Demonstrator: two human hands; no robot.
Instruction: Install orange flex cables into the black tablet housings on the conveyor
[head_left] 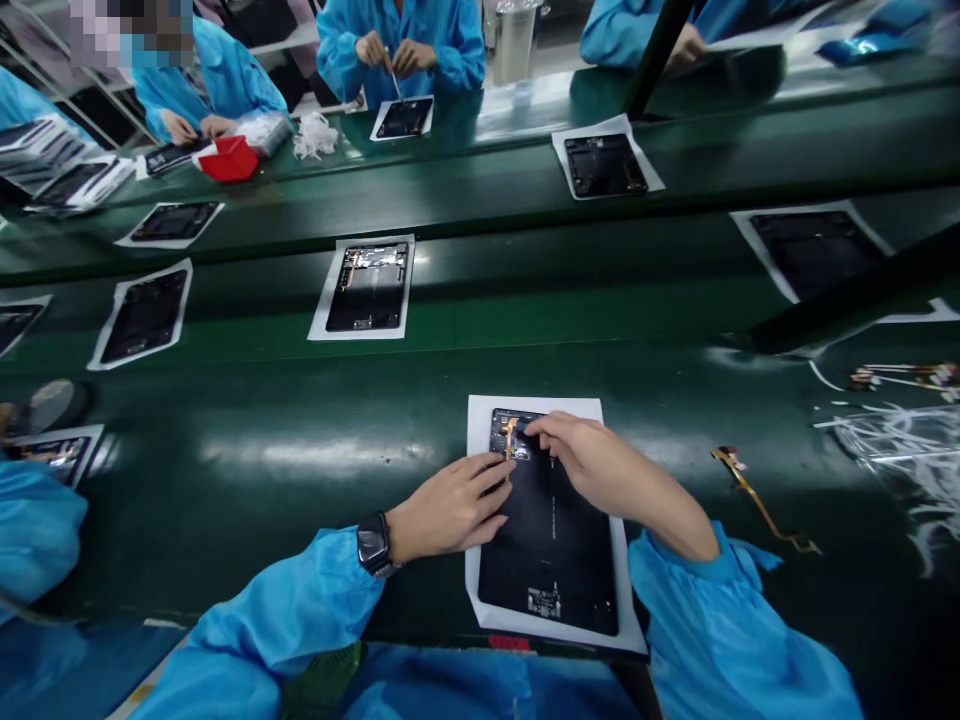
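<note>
A black opened tablet body (551,530) lies on a white sheet (480,420) at the near edge of the green bench. My left hand (450,505) rests on its left edge, fingers curled with the fingertips beside an orange flex cable (511,436) near the top. My right hand (577,455) reaches in from the right, its fingertips pinched down on the parts next to that cable. Whether either hand grips the cable is not clear. A dark watch (373,543) sits on my left wrist.
A loose orange flex cable (757,500) lies to the right, with white strips (892,430) beyond it. More opened tablets on white sheets (369,288) sit on the green belt. Other people in blue coats work across the belt; a red box (229,160) stands far left.
</note>
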